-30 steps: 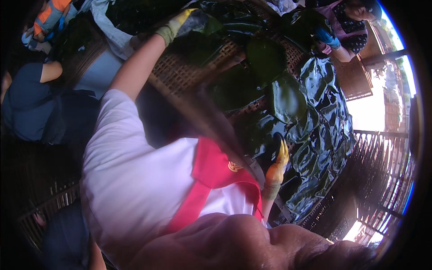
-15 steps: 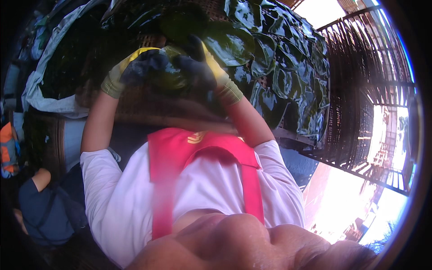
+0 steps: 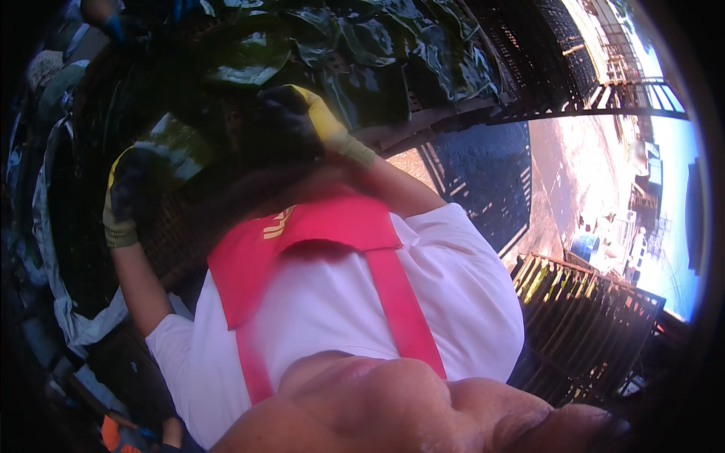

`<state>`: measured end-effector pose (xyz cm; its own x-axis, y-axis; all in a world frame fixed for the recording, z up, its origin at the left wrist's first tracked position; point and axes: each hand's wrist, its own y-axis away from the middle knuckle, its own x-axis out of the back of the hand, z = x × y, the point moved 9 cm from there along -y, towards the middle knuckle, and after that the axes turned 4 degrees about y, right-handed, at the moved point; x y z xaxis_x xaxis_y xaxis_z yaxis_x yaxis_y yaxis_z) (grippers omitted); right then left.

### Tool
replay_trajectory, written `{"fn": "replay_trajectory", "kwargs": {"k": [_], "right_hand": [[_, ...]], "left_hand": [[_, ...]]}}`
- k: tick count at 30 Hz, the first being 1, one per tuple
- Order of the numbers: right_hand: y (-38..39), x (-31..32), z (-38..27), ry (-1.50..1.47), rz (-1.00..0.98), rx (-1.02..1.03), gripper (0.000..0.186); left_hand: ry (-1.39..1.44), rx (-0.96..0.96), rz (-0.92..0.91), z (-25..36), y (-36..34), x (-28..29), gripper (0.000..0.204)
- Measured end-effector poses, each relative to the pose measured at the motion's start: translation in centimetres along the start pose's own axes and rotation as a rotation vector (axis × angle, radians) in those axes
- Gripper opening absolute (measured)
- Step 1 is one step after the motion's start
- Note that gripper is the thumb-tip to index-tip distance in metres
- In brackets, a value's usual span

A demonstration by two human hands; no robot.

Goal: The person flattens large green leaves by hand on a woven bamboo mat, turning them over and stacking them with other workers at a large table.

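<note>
My left hand (image 3: 127, 192), in a yellow and dark glove, is at the left with its fingers on a wet green leaf-like sheet (image 3: 175, 147), apparently gripping its edge. My right hand (image 3: 300, 121), gloved alike, is higher and to the right, over dark sheets; its fingertips and anything in them are too dark and blurred to make out. Glossy flat green sheets (image 3: 362, 41) lie overlapping beyond both hands on a woven tray (image 3: 174, 234).
A co-worker's blue-gloved hand (image 3: 117, 26) is at the top left, and another person in orange (image 3: 113, 434) at the lower left. Pale crumpled cloth (image 3: 72, 317) edges the left side. Slatted bamboo racks (image 3: 581, 332) and sunlit ground (image 3: 563, 181) lie at the right.
My view has swung round. My left hand has come back from far forward; both hands met around a sheet half a second ago and are now farther apart, the left lower and leftward.
</note>
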<state>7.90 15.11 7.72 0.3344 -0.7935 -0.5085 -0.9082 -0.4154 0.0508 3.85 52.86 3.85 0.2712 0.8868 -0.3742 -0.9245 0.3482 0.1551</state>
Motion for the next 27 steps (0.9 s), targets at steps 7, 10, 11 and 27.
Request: {"fn": "replay_trajectory", "kwargs": {"k": [7, 10, 11, 27], "right_hand": [[10.3, 10.5, -3.3, 0.247, 0.391, 0.130, 0.021], [13.7, 14.5, -5.0, 0.260, 0.589, 0.256, 0.018], [14.9, 16.2, -5.4, 0.214, 0.669, 0.326, 0.018], [16.8, 48.0, -5.9, -0.517, 0.808, 0.249, 0.040]], "left_hand": [[-0.709, 0.037, 0.322, 4.7, 1.4, 3.5, 0.042], [-0.614, 0.037, 0.342, 3.4, -2.8, -0.5, 0.041], [-0.598, 0.039, 0.337, 2.9, -3.8, -1.9, 0.041], [-0.311, 0.205, 0.262, 1.4, -0.4, -32.3, 0.033]]}}
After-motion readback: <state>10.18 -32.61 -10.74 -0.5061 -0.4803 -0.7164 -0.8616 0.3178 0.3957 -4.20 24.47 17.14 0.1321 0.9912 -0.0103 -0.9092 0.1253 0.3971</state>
